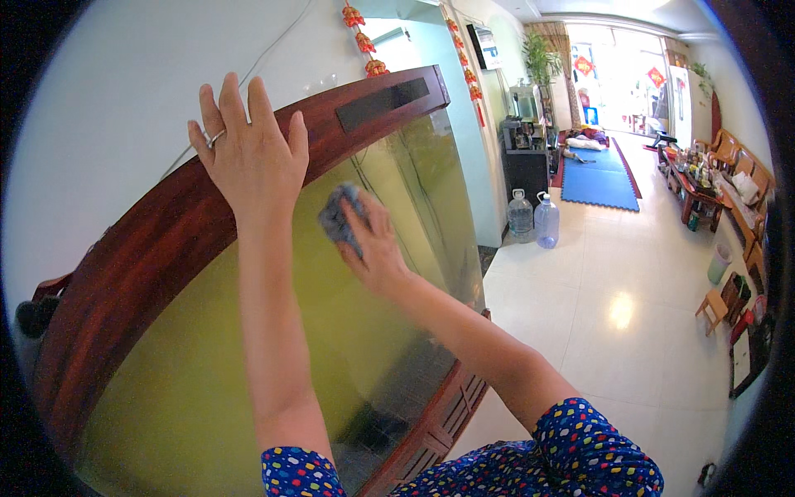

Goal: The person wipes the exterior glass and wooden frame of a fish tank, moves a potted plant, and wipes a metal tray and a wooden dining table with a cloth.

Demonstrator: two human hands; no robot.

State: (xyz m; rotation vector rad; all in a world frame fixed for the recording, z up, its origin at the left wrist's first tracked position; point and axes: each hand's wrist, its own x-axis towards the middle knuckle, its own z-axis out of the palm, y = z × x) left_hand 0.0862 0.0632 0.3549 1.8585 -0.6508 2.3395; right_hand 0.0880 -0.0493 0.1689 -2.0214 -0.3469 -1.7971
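A large glass aquarium (186, 366) with greenish-yellow water or glass stands before me, under a dark red wooden hood (143, 267). My left hand (258, 149) lies spread against the hood's upper edge, a ring on one finger, holding nothing. Lower and to its right, my right hand (379, 248) presses a bunched grey-blue cloth (341, 217) to the front glass, just below the hood. Part of the cloth is hidden by the fingers. A dark panel (382, 104) is set in the hood near its right end.
Two large plastic water bottles (520, 217) stand on the tiled floor right of the aquarium, beside a black cabinet (528, 171). Farther off are a blue foam mat (599, 180), a wooden coffee table (689, 192), a wooden bench, a small stool (712, 309) and a bin (719, 263).
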